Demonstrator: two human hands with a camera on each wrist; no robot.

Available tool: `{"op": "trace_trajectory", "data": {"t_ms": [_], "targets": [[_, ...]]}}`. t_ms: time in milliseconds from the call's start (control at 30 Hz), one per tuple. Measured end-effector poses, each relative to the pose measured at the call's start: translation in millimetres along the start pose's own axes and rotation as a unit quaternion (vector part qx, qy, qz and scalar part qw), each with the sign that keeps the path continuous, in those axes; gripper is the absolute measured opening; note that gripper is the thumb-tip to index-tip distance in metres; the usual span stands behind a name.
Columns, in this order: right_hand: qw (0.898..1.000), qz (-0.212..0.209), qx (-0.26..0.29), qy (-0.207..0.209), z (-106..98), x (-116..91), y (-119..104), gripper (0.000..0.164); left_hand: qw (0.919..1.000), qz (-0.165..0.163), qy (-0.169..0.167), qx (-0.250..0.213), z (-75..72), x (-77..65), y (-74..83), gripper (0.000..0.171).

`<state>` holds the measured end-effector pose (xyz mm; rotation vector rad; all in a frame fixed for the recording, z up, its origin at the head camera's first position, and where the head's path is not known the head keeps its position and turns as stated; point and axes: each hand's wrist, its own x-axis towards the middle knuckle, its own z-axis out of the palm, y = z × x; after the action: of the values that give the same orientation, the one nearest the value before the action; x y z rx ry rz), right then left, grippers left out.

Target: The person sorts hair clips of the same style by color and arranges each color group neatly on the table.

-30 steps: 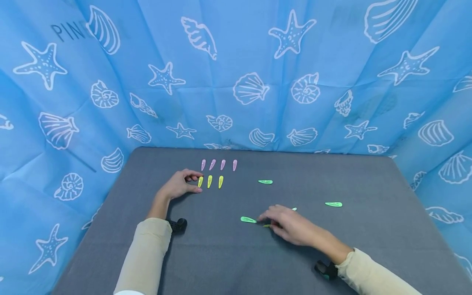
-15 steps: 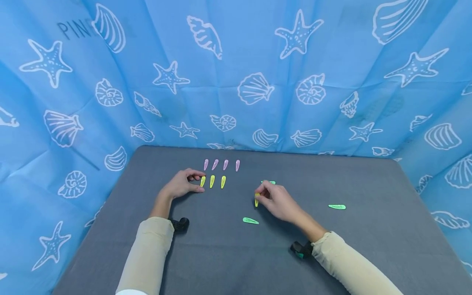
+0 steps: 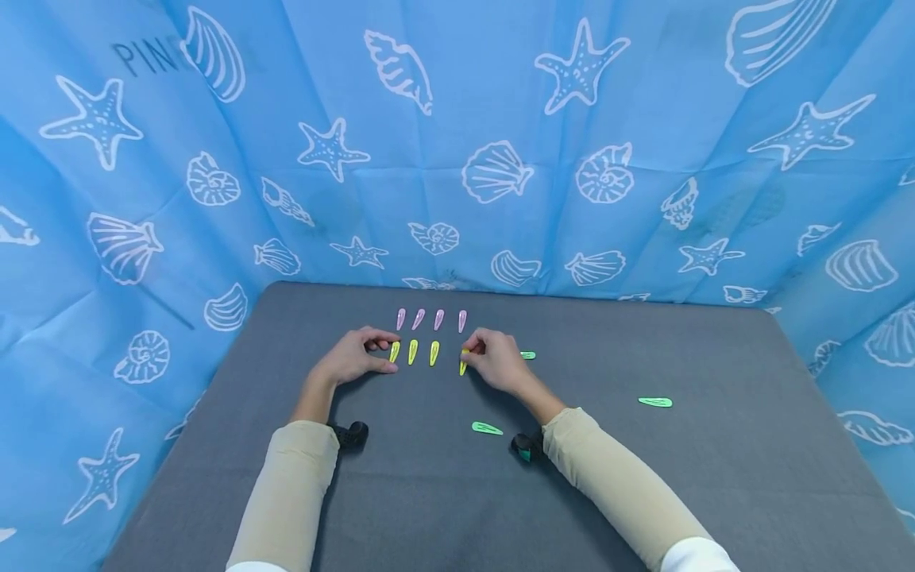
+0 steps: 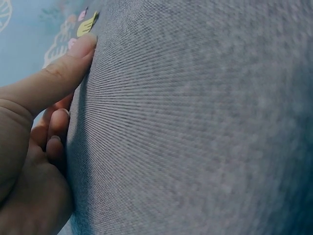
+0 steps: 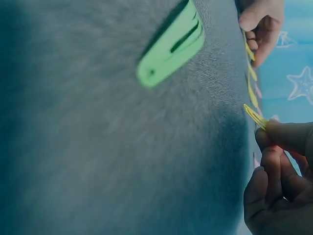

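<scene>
My right hand (image 3: 496, 361) pinches a yellow hair clip (image 5: 255, 116) between thumb and fingers, at the right end of a row of yellow hair clips (image 3: 434, 353). It stands roughly upright in the head view, in line with the others. At the row's left end my left hand (image 3: 355, 353) holds the leftmost yellow hair clip (image 3: 395, 352), thumb at its near end and fingers at its far end. Just behind lies a row of pink hair clips (image 3: 439, 319). In the left wrist view, the thumb (image 4: 58, 73) hides most of the row.
A green hair clip (image 3: 528, 355) lies partly hidden behind my right hand. Another green hair clip (image 3: 488, 428) lies nearer me, and a third green hair clip (image 3: 654, 402) sits farther right. The grey table (image 3: 429, 492) ends at a blue shell-patterned curtain (image 3: 457, 119).
My right hand has picked up the yellow hair clip from beside the near green one and carried it left and away from me to the yellow row. The left hand stays in place.
</scene>
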<state>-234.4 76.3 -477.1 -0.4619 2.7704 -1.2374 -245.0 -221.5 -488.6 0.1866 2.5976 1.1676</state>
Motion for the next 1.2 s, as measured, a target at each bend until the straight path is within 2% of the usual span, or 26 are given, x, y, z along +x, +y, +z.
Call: {"op": "trace_trajectory", "data": {"t_ms": [333, 567, 800, 1000, 1100, 1200], "targets": [[0.999, 0.039, -0.006, 0.015, 10, 22, 0, 0.005, 1.0, 0.006, -0.006, 0.0, -1.0, 0.9, 0.9, 0.055], [0.996, 0.07, -0.057, 0.003, 15, 24, -4, 0.016, 0.9999, 0.004, -0.006, 0.007, -0.8, 1.9, -0.4, 0.055], [0.995, 0.059, -0.078, 0.009, 16, 21, -2, 0.019, 0.9998, 0.015, -0.01, 0.005, -0.4, 2.5, 1.0, 0.056], [0.995, 0.032, -0.09, 0.013, 9, 14, -7, 0.024, 0.9996, 0.019, -0.015, 0.013, 0.8, -1.7, 1.2, 0.064], [0.993, 0.016, -0.118, 0.025, 2, 5, -11, 0.033, 0.9995, 0.007, -0.022, 0.02, 0.9, -5.6, 2.1, 0.073], [0.986, -0.01, -0.164, 0.04, -8, -5, -12, 0.042, 0.9989, 0.001, -0.02, 0.043, -1.6, -10.9, 6.5, 0.08]]}}
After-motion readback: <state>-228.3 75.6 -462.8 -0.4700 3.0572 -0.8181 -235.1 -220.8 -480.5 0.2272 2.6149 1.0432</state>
